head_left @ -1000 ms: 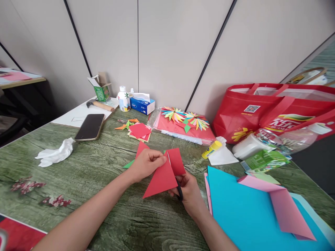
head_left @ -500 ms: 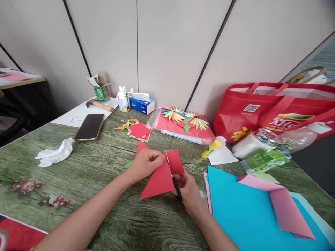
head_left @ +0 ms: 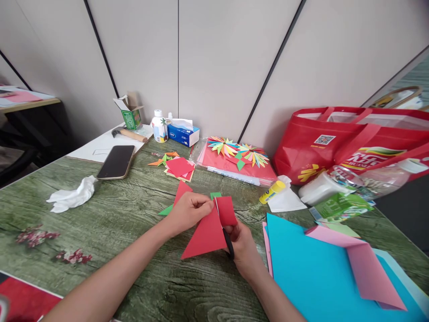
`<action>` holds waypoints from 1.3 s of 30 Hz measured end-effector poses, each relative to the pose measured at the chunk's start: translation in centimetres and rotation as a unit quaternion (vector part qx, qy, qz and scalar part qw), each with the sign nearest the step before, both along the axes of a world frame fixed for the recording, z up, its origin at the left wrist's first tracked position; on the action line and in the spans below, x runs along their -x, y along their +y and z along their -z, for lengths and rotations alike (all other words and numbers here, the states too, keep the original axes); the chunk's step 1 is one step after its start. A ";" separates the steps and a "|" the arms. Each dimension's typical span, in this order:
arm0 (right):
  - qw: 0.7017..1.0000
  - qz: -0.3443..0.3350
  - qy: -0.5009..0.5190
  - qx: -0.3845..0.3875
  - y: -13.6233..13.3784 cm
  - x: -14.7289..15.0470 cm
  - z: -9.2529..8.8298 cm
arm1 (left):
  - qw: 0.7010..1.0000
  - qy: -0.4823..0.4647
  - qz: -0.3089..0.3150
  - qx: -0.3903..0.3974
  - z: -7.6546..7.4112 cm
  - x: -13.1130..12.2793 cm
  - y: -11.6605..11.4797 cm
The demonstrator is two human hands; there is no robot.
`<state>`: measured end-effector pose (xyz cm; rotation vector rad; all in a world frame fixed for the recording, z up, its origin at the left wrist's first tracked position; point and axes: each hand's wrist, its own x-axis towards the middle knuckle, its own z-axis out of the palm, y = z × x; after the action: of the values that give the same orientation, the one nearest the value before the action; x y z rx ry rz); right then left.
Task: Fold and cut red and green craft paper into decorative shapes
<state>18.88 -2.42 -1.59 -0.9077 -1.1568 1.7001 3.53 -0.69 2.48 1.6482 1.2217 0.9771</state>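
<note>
My left hand (head_left: 191,211) pinches a piece of red paper (head_left: 208,237) between thumb and fingers. The paper is cut part of the way, with a strip bending off to the right. My right hand (head_left: 241,243) is closed on black-handled scissors (head_left: 228,244), whose blades lie along the cut, close to my left thumb. Under and behind my left hand lie a red scrap (head_left: 181,191) and a green scrap (head_left: 165,210) on the table. A small green piece (head_left: 216,195) shows just behind the red paper.
Red squares (head_left: 180,167) lie stacked farther back, near a packet (head_left: 231,172) with folded paper stars. At right are a glue stick (head_left: 272,192), blue paper (head_left: 301,264) and a red bag (head_left: 304,143). A phone (head_left: 116,162) and crumpled tissue (head_left: 74,195) lie left.
The hands, scissors and red paper stay nearly in place. The strip on the right leans slightly differently, and more of the green piece behind shows. The whole view shifts slightly.
</note>
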 end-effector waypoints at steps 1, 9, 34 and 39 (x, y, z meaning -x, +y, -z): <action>1.000 -0.001 -0.001 0.001 0.0 0.0 0.0 | 1.000 0.000 0.001 0.001 0.0 0.0 0.0; 0.999 0.006 -0.006 0.041 -0.3 0.1 0.1 | 1.000 -0.004 0.003 0.014 -0.1 0.0 0.0; 0.950 0.226 -0.175 -0.123 3.3 -3.0 2.2 | 0.865 -0.351 -0.290 0.212 1.4 2.1 3.0; 0.842 0.166 -0.437 -0.271 3.1 -3.6 2.4 | 0.874 -0.370 -0.270 0.164 1.0 2.8 3.2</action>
<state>22.43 0.71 -4.04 -1.4458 -1.8030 0.5569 0.78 2.50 1.48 0.5447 1.2109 1.4624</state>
